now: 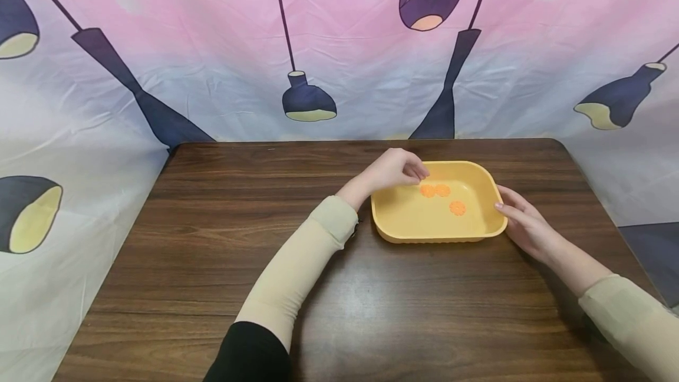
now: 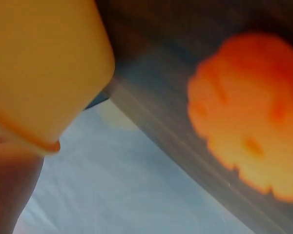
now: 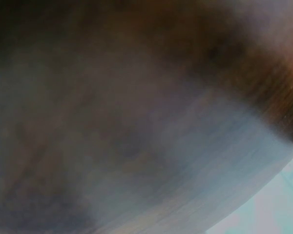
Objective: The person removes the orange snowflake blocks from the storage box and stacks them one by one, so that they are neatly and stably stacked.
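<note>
A yellow rectangular tub point(image 1: 389, 230) stands on the brown wooden table, right of centre. Inside it lie three small orange scalloped discs point(image 1: 457, 208), two of them side by side towards the back. My left hand point(image 1: 395, 168) reaches over the tub's back left corner with fingers bent down, nothing visible between them. On the right, my right hand point(image 1: 530, 231) grips the tub's end, thumb at the rim and fingers along the outer wall. Large in the left wrist view is another orange scalloped disc point(image 2: 254, 117), beside the tub's wall point(image 2: 49, 63); it is hidden in the head view.
The dark wood-grain table point(image 1: 239, 240) has rounded back corners. Right behind its back edge hangs a cloth point(image 1: 233, 93) printed with lamps. The right wrist view is blurred and shows mostly table surface point(image 3: 112, 136).
</note>
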A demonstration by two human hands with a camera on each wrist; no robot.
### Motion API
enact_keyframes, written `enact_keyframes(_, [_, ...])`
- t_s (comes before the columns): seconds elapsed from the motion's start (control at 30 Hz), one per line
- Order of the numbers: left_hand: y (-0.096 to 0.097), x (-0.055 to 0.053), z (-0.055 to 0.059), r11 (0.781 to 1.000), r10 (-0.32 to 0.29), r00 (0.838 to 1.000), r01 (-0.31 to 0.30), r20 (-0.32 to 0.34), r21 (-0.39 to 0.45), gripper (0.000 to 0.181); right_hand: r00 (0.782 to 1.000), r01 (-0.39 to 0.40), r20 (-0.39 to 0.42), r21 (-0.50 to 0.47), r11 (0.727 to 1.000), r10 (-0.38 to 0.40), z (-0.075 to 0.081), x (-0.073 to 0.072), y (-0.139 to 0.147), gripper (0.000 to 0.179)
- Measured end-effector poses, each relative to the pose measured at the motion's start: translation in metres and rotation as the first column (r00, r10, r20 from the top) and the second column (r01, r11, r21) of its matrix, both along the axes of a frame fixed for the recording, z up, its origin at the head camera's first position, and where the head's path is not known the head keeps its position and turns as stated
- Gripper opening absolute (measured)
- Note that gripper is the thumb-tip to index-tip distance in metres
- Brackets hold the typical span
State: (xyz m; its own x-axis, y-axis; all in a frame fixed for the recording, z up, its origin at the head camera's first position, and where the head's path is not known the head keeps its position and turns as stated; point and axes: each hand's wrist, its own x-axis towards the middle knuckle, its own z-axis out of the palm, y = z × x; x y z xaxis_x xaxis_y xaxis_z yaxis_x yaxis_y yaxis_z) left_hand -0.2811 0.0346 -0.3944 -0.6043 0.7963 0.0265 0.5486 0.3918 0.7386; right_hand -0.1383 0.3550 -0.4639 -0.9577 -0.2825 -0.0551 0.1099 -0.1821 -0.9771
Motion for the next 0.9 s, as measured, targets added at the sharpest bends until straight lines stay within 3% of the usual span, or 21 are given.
enact_keyframes(0.33, [0.016,0.004,-0.008,0.994,-0.078,0.997,0.077,0.002,-0.082,0.03,1.0,-0.01,-0.011,-0.026,1.0,0.01,0.0,0.0,-0.002,0.042])
enact_keyframes(0.57, [0.023,0.001,-0.013,0.986,-0.116,0.993,0.116,0.01,-0.117,0.035,1.0,-0.003,-0.002,-0.015,1.0,0.003,0.0,0.0,-0.002,0.04])
enact_keyframes(0.9, [0.027,0.0,-0.015,0.949,-0.225,0.965,0.187,-0.131,-0.256,0.048,1.0,-0.002,-0.001,-0.025,1.0,0.002,0.001,0.0,-0.001,0.041])
